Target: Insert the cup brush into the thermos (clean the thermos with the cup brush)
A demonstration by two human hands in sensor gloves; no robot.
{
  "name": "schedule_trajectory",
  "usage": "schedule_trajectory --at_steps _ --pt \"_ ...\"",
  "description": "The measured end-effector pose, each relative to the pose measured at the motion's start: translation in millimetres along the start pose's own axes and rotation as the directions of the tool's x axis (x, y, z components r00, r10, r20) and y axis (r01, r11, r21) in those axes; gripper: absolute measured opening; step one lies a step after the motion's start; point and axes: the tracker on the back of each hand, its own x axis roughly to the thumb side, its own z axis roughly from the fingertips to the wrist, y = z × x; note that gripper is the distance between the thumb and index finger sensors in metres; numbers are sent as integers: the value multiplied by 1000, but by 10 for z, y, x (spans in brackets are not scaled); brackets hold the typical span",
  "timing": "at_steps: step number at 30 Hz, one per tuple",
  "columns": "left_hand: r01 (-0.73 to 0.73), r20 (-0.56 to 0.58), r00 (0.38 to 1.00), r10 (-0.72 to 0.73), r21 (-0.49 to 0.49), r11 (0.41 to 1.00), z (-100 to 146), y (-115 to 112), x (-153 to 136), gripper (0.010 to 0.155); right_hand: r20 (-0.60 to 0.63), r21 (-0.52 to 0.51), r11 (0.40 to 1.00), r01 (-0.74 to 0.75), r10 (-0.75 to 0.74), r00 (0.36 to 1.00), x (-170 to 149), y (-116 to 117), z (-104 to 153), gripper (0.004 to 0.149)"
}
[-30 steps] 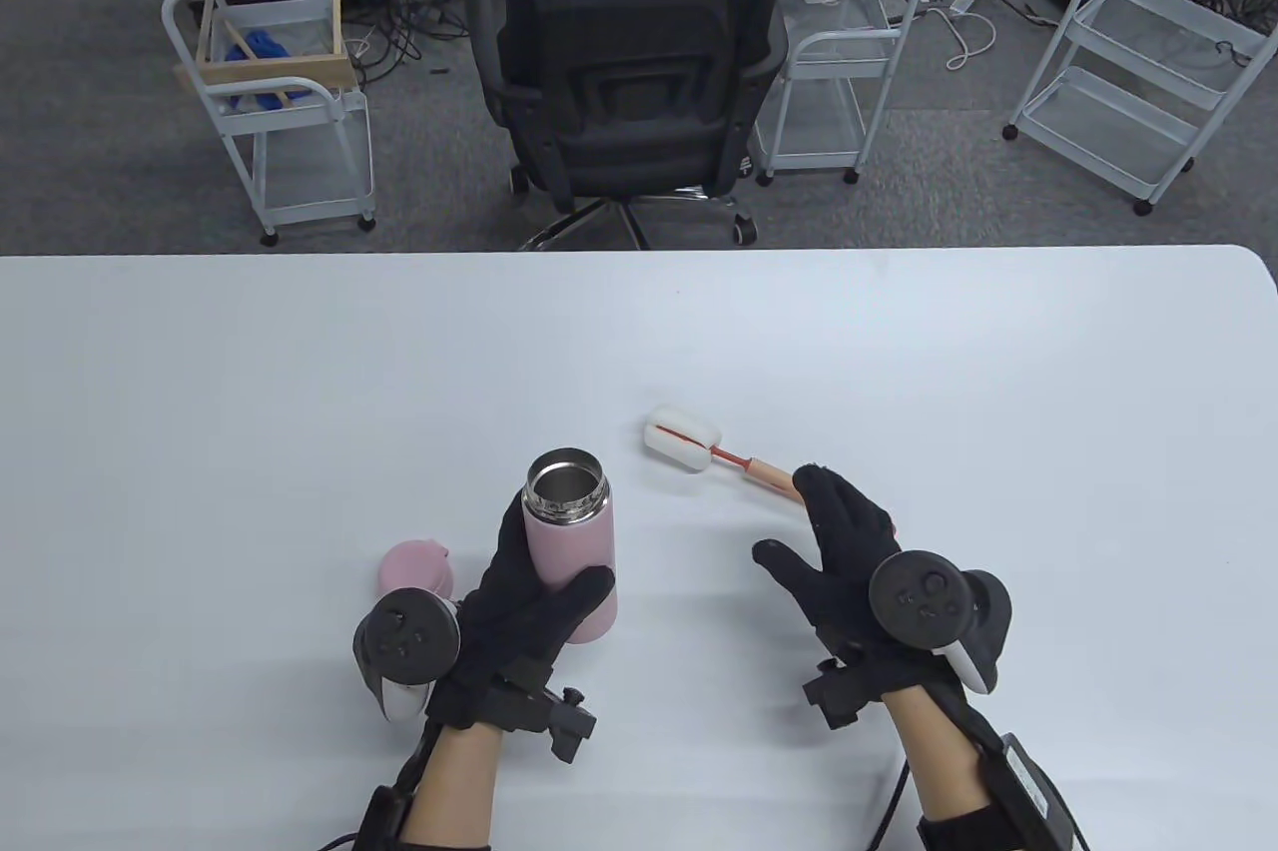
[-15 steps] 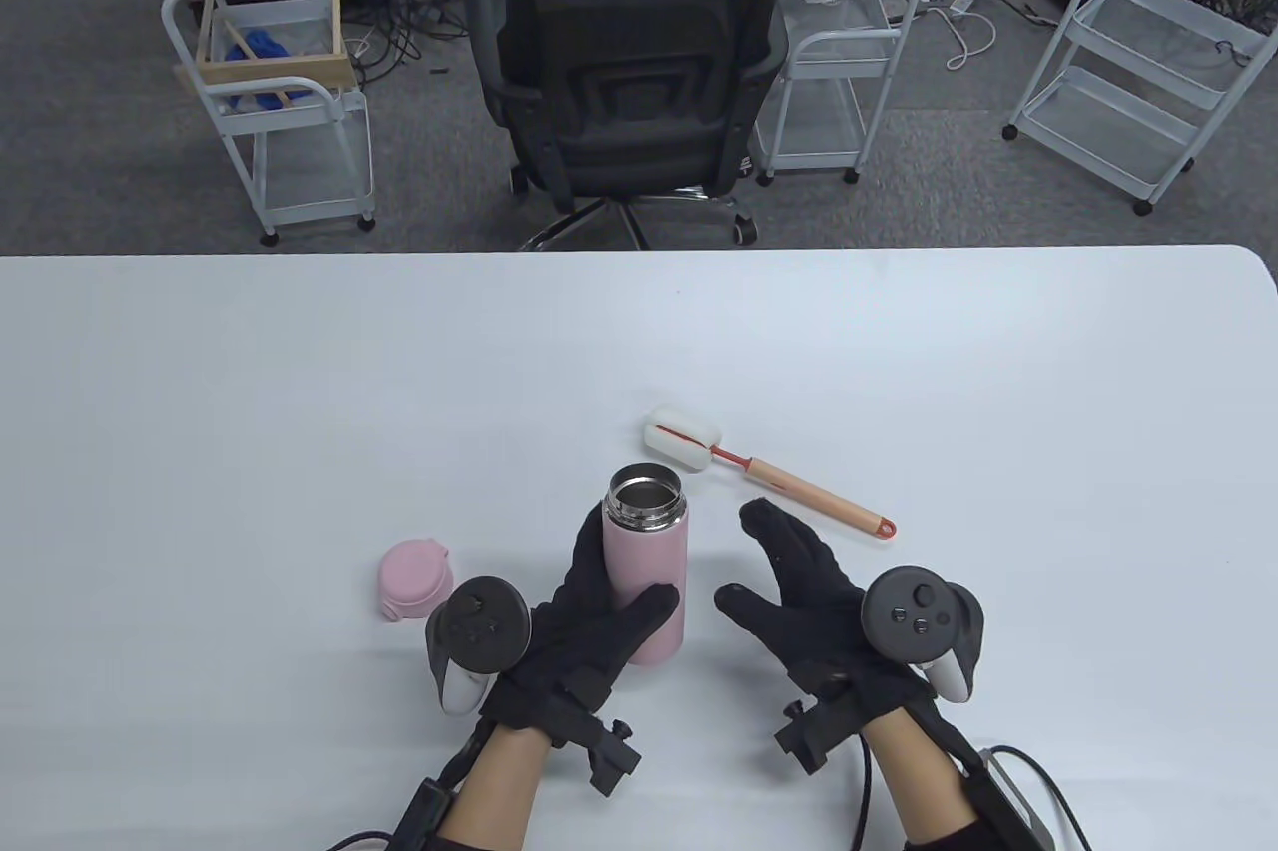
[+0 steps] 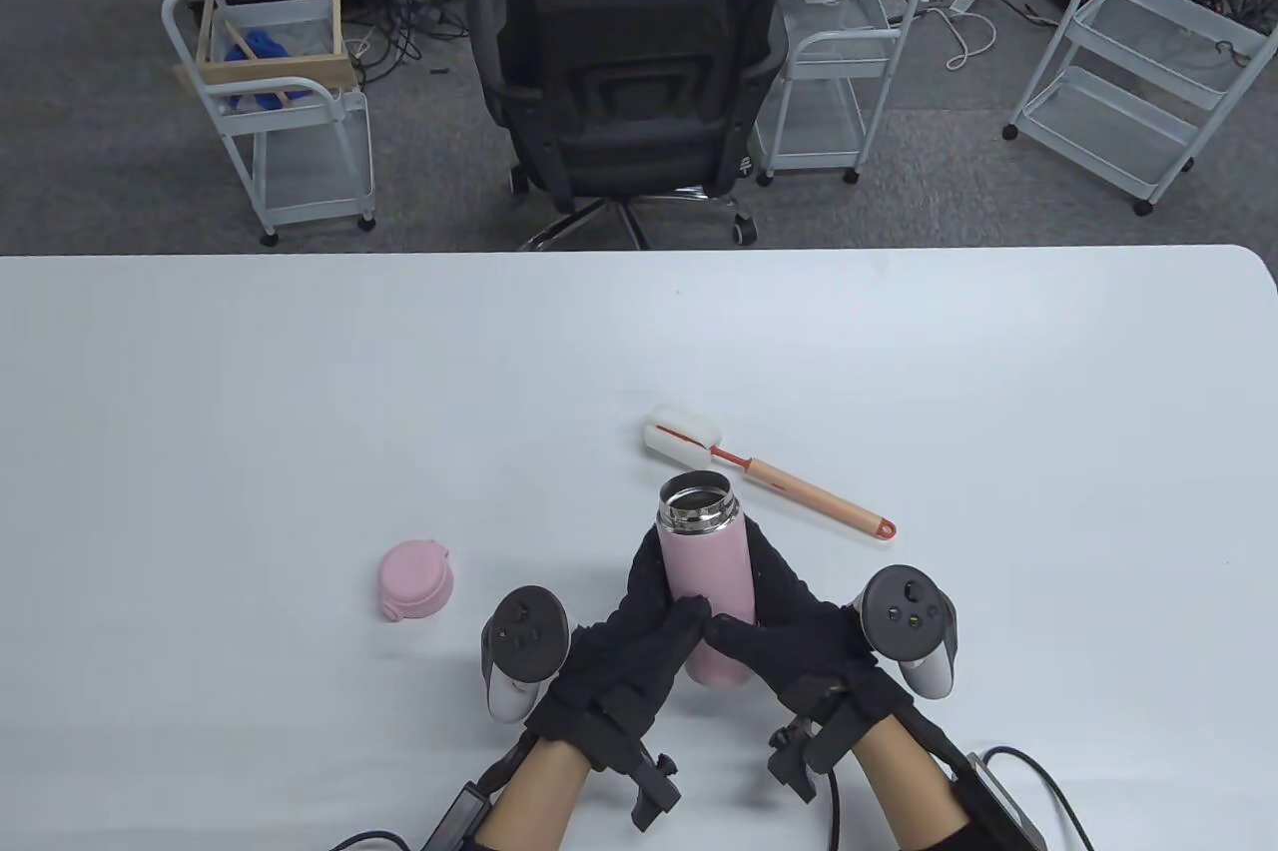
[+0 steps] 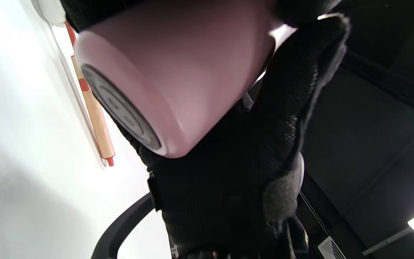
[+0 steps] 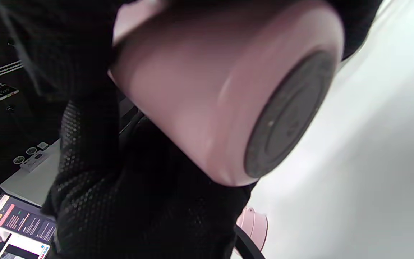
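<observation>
The pink thermos point(image 3: 704, 571) has no lid and its steel mouth is open upward. My left hand point(image 3: 649, 611) grips its left side and my right hand point(image 3: 779, 606) grips its right side, thumbs meeting at the front. Both wrist views show its grey base point(image 4: 120, 108) point(image 5: 289, 115) lifted off the table. The cup brush point(image 3: 769, 476), with a white sponge head and a tan handle, lies on the table just behind the thermos, untouched. Its handle also shows in the left wrist view point(image 4: 93, 115).
The pink thermos lid point(image 3: 412, 578) lies on the white table point(image 3: 300, 392) to the left of my hands; it also shows in the right wrist view point(image 5: 253, 225). An office chair point(image 3: 629, 82) and wire carts stand beyond the far edge.
My left hand carried the thermos to the right, toward the brush. My right hand drew back from the brush handle and closed on the thermos's right side.
</observation>
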Motion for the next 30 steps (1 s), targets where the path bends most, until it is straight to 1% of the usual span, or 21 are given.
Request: schedule_trajectory --at_steps 3,6,7,9,10,13,14,16,18,20,23,24,25,27,29,30 --pt "70 1 998 -70 -1 998 3 23 15 45 -2 -8 999 34 -34 999 -20 -18 2 92" --pt "155 -5 988 -155 37 987 18 85 46 43 0 -21 997 72 -72 997 -52 -40 -3 94" --pt "201 -4 980 -201 71 977 27 109 65 42 6 -46 994 95 -95 995 -61 -45 -1 93" --pt "259 -9 966 -259 93 961 36 151 93 41 8 -61 994 95 -95 995 -66 -55 -2 91" --pt "276 -10 961 -276 99 956 43 169 105 43 14 -69 994 83 -82 997 -64 -68 -1 91" --pt "301 3 952 -305 154 941 97 301 159 67 10 -97 992 75 -75 997 -71 -151 7 91" --pt "302 4 952 -307 181 936 118 362 170 73 13 -114 990 88 -87 996 -79 -183 14 92" --pt "289 -4 955 -297 241 927 172 506 188 79 8 -156 983 96 -96 995 -102 -267 30 92" --pt "306 -36 950 -312 322 896 245 667 202 80 -3 -182 979 92 -94 996 -129 -333 45 93" --pt "369 -78 926 -369 382 847 316 826 217 80 -16 -219 971 95 -101 995 -172 -407 59 95" --pt "498 -198 865 -461 461 735 456 1073 212 80 -36 -260 959 109 -123 992 -226 -497 81 96" --pt "549 -269 834 -481 481 683 502 1144 196 80 -47 -273 955 112 -129 991 -248 -524 88 97" --pt "605 -373 796 -477 500 619 549 1202 176 78 -57 -286 952 113 -134 989 -272 -544 95 97" --pt "679 -523 733 -435 534 504 639 1283 123 77 -73 -311 943 115 -145 987 -310 -575 107 98" --pt "721 -587 690 -422 515 463 682 1336 86 77 -85 -330 937 117 -152 985 -336 -603 118 99" --pt "763 -628 644 -437 484 430 696 1367 71 77 -88 -339 934 118 -156 984 -348 -618 122 99"
